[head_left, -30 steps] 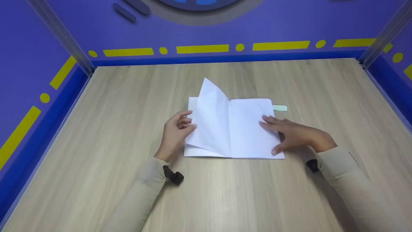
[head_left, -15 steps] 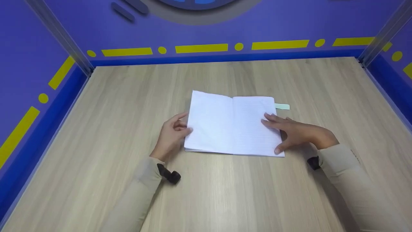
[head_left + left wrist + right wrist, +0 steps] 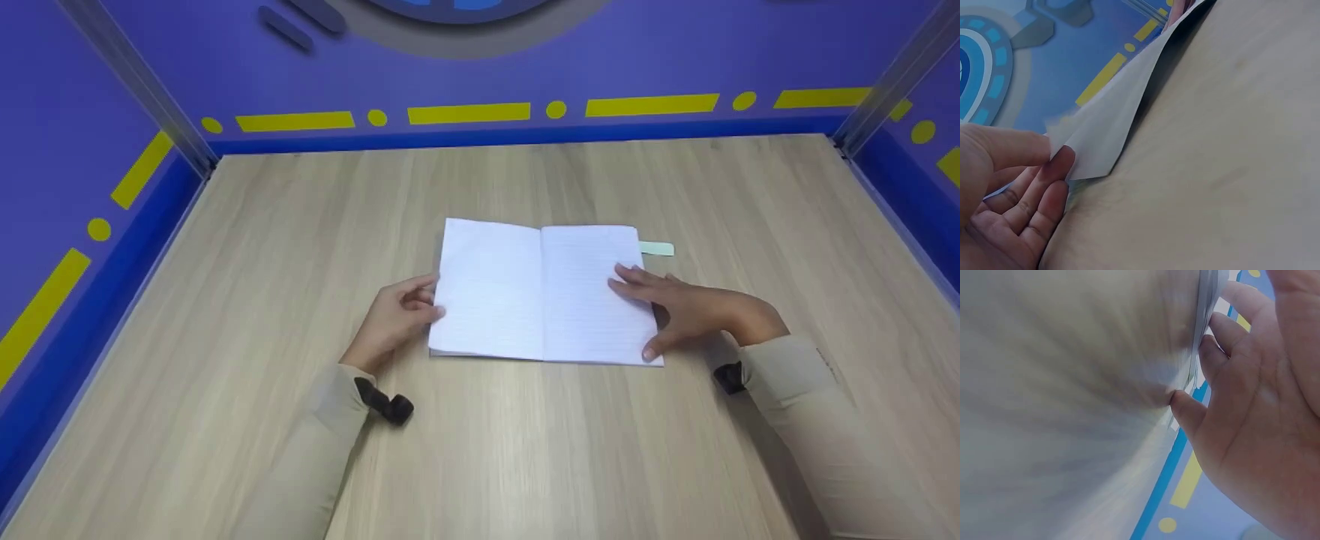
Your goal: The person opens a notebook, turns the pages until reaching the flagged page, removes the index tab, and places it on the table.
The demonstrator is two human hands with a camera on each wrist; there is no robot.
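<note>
An open notebook point(image 3: 491, 292) with faintly lined white pages lies on the wooden table. My left hand point(image 3: 397, 315) pinches the left edge of its left-hand pages, thumb on top. In the left wrist view the thumb and a fingertip meet at the corner of the white sheets point(image 3: 1109, 124), which stand a little off the table. My right hand point(image 3: 686, 307) rests with spread fingers on the right page, thumb near the lower right corner. Seen from the right wrist, its fingers point(image 3: 1221, 329) lie along the notebook's edge. A pale green tab point(image 3: 657, 248) sticks out at the upper right.
Blue-purple panels point(image 3: 480, 82) with yellow dashes and dots border the wooden table point(image 3: 480, 450) at the back and both sides. Black wrist cameras point(image 3: 394, 409) sit at the cuffs of the beige sleeves.
The raised left page has come down flat to the left over the pages beneath. My left hand has shifted slightly left and down with it; the right hand has barely moved.
</note>
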